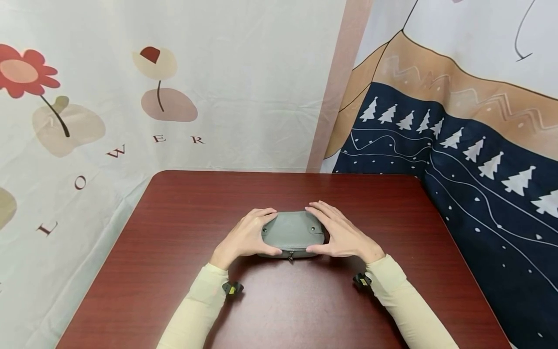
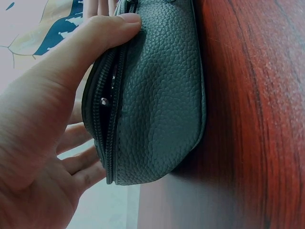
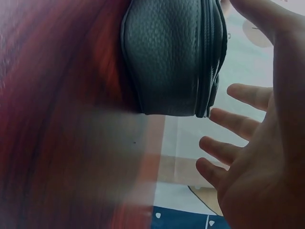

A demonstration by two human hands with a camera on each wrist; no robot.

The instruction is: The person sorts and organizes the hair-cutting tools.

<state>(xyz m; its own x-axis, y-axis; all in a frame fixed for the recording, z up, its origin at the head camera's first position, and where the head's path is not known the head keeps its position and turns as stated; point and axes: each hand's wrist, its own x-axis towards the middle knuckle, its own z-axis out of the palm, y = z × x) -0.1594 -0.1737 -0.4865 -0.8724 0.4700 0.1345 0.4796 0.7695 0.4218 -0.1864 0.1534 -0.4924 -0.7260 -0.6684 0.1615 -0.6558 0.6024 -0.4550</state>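
A grey-green pebbled leather zip pouch lies on the table between my hands, its top flap marked by two small snaps. My left hand holds its left end, with the thumb on the front edge by the zip and the other fingers over the top. Along that end the zip is parted, and a small metal stud shows in the gap. My right hand frames the other end, its thumb at the front corner and its fingers spread and relaxed beside the zip edge. A zip pull hangs at the front.
The reddish-brown wooden table ends at a white printed curtain behind. A navy curtain with white trees runs along its right side. Black wrist devices sit by both cuffs.
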